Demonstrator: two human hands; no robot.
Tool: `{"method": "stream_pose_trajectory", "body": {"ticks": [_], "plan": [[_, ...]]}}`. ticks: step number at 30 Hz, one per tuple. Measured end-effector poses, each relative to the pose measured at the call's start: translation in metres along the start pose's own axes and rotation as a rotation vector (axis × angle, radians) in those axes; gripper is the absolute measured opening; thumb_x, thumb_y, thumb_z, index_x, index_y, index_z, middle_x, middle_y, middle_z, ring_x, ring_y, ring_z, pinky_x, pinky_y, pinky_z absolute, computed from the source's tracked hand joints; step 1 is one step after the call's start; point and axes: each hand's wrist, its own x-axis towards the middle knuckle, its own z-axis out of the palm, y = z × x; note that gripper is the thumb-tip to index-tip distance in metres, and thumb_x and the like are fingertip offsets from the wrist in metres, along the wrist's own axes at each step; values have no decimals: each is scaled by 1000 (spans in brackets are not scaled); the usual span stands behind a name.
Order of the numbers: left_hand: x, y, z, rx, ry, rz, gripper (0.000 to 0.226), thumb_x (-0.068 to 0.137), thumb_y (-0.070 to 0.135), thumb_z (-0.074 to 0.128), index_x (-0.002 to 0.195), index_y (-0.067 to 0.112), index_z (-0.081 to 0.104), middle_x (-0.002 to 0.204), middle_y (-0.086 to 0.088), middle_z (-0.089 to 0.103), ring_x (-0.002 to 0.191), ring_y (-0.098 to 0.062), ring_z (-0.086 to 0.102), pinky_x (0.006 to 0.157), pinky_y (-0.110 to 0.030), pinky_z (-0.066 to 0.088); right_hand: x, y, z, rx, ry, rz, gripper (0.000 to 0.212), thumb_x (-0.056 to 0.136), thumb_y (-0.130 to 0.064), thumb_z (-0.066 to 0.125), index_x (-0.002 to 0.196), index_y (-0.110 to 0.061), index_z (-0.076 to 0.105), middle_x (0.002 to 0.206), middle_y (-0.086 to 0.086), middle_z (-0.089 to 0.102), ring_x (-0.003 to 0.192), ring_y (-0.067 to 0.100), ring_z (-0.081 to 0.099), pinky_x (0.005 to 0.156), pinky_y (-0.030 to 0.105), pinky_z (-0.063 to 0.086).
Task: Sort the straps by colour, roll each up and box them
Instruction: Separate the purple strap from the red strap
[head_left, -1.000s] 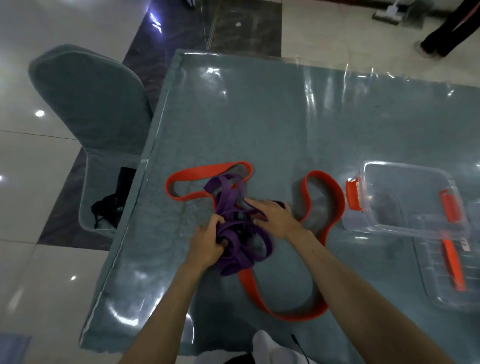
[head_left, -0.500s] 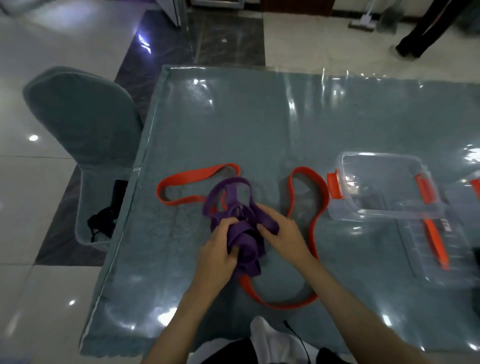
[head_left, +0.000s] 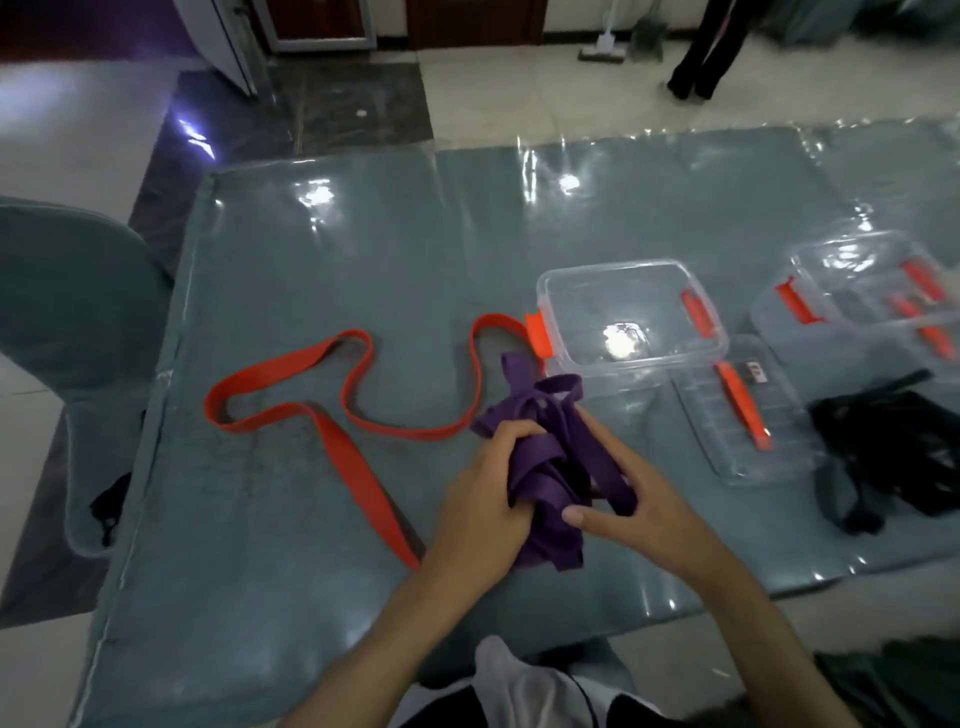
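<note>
Forearms come in from the bottom edge, both hands meeting on a bunched purple strap (head_left: 540, 457) held just above the desk (head_left: 322, 249). Left hand (head_left: 483, 509) is closed around the left side of the bundle, fingers curled into the folds. Right hand (head_left: 639, 514) clamps the right side, thumb pressed across a loop of the purple strap. Loose purple loops stick up past the fingers toward the boxes.

Left of the hands, an orange strap (head_left: 332, 421) lies flat on the desk in a winding line, one end near the left wrist, a far loop touching or just beside the orange latch of an open clear box (head_left: 628, 312). That box looks empty, glare on its bottom. Its clear lid (head_left: 748, 415) with an orange handle lies just beside it on the right. A tangle of black straps (head_left: 904, 452) sits near the right desk edge. Further right and back, a second clear box (head_left: 862, 301) with orange clips, contents unclear. A grey covered chair (head_left: 67, 312) stands at the desk's left side. Far back, someone's dark-trousered legs (head_left: 706, 52) on the tiled floor.
</note>
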Motion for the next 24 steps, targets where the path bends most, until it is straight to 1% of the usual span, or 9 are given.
{"method": "stream_pose_trajectory", "body": {"ticks": [3, 7, 12, 14, 17, 19, 21, 22, 24], "plan": [[11, 13, 38, 16, -68, -12, 61, 84, 7, 60, 128, 47, 47, 123, 15, 63, 108, -7, 62, 91, -28, 49, -23, 17, -34, -16, 19, 12, 93, 89, -20, 85, 163, -38, 31, 159, -15, 48, 143, 12, 52, 113, 32, 48], [28, 33, 93, 65, -167, -40, 58, 77, 22, 52, 128, 50, 45, 121, 15, 62, 105, -8, 61, 88, -27, 50, -48, 50, -80, -39, 40, 54, 96, 89, -25, 86, 163, -40, 27, 160, -16, 46, 144, 12, 51, 116, 40, 47], [54, 32, 161, 117, -200, -54, 59, 77, 18, 51, 128, 48, 45, 118, 16, 65, 102, -6, 62, 86, -29, 51, -60, 90, -135, -95, 53, 96, 97, 88, -39, 85, 162, -50, 23, 161, -24, 42, 147, 3, 45, 118, 25, 40], [64, 18, 183, 161, -189, -71, 64, 76, 12, 52, 131, 44, 45, 122, 13, 65, 106, -10, 62, 90, -36, 52, -56, 111, -150, -148, 34, 122, 96, 87, -45, 85, 161, -50, 24, 158, -25, 46, 144, 2, 48, 118, 29, 42], [73, -13, 211, 256, -198, -143, 73, 81, 4, 56, 142, 41, 44, 135, 3, 63, 123, -22, 60, 103, -49, 48, -47, 143, -158, -183, 9, 166, 91, 88, -42, 83, 162, -44, 29, 153, -21, 53, 139, 1, 52, 119, 41, 44], [75, -35, 226, 370, -223, -202, 75, 89, 10, 59, 154, 41, 37, 148, -5, 53, 137, -30, 49, 111, -53, 42, -41, 162, -156, -239, -28, 178, 93, 91, -42, 80, 165, -37, 22, 155, -15, 51, 141, 3, 50, 121, 41, 41], [73, -52, 235, 493, -243, -252, 78, 96, 24, 61, 163, 42, 25, 163, -12, 35, 153, -34, 29, 120, -57, 30, -36, 178, -154, -291, -31, 189, 97, 93, -53, 73, 166, -33, 13, 157, -11, 45, 143, 7, 45, 123, 37, 35], [73, -57, 236, 517, -240, -271, 78, 98, 32, 61, 164, 45, 20, 169, -13, 24, 159, -34, 17, 124, -59, 23, -35, 185, -155, -306, -2, 215, 95, 93, -60, 69, 166, -33, 14, 156, -13, 41, 143, 7, 39, 124, 35, 31], [72, -63, 235, 492, -242, -299, 78, 100, 44, 61, 162, 55, 15, 175, -12, 4, 163, -29, -3, 127, -63, 9, -36, 197, -161, -329, 46, 266, 86, 91, -74, 60, 161, -36, 29, 152, -15, 38, 146, 9, 30, 124, 35, 24]]}}
